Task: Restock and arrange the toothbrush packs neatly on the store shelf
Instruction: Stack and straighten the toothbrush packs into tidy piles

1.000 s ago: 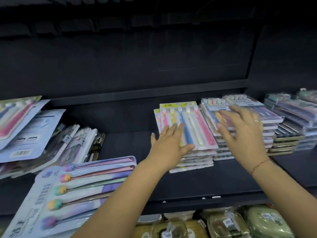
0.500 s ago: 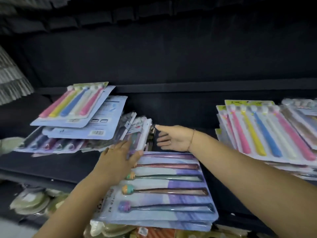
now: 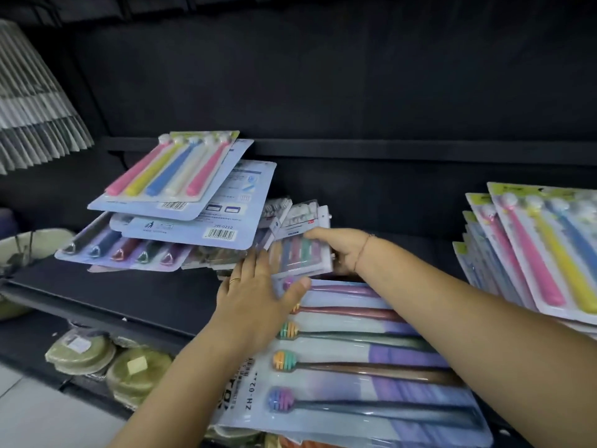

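As you look down on it, the black shelf [image 3: 129, 286] runs across the whole view and carries every toothbrush pack. Largest is the long pack [image 3: 339, 350], lying flat at the front under your arms, its near end overhanging the shelf edge; its five brushes lie crosswise with their striped heads to the left.

At the right edge sits the right stack [image 3: 529, 253], packs fanned unevenly, the top one showing pink, yellow and blue handles. At the left is the left heap [image 3: 193, 221], a loose, tilted pile: a pack of pastel brushes on top, a face-down card with a barcode beneath it, and a pack of dark handles at the bottom. Several thin packs lean askew against the heap's right side.

Your right hand [image 3: 339, 250] reaches in across the long pack and grips the small pack [image 3: 302, 257] by its right edge, fingers curled behind it and one finger along its top. That pack is tilted, raised just above the long pack, between the heap and your wrist. Your left hand [image 3: 255, 295] is spread, its straight fingers touching the small pack's left edge, its thumb lying along the lower edge.

Below the shelf at the left lie round green items [image 3: 97, 354]. You wear a ring [image 3: 235, 280] on the left hand and a thin bracelet [image 3: 361, 253] on the right wrist.
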`<state>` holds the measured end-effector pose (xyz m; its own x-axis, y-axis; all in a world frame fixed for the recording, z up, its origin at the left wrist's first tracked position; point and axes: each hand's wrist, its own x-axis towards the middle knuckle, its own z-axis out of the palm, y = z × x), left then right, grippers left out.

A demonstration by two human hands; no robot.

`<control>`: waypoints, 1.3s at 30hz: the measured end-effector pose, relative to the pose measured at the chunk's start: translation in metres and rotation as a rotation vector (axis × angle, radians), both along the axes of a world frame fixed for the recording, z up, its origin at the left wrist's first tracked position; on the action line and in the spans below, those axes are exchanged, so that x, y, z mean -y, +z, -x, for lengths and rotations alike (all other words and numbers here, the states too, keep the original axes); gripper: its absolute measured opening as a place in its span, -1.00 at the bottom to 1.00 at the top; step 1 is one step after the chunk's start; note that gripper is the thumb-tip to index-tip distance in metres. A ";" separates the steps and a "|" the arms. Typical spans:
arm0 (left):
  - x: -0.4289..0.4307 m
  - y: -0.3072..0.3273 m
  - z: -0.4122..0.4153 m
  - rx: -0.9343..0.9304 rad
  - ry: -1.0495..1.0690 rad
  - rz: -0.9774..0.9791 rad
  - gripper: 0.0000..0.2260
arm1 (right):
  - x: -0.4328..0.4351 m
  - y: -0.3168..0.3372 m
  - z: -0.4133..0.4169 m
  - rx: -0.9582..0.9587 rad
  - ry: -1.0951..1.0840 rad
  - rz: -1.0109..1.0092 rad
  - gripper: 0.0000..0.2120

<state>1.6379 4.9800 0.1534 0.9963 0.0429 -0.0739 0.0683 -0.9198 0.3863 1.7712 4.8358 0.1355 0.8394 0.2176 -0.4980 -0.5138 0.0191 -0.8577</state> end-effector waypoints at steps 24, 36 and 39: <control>0.222 0.086 0.038 -0.168 -0.191 1.367 -0.79 | 0.227 0.104 0.213 0.310 -0.195 -0.481 -0.35; 0.357 0.115 0.058 -0.293 -0.354 1.244 -0.71 | 0.371 0.110 0.266 0.408 -0.455 -0.430 -0.35; 0.373 0.114 0.043 -0.185 -0.283 1.215 -0.72 | 0.395 0.115 0.268 0.469 -0.684 0.041 -0.45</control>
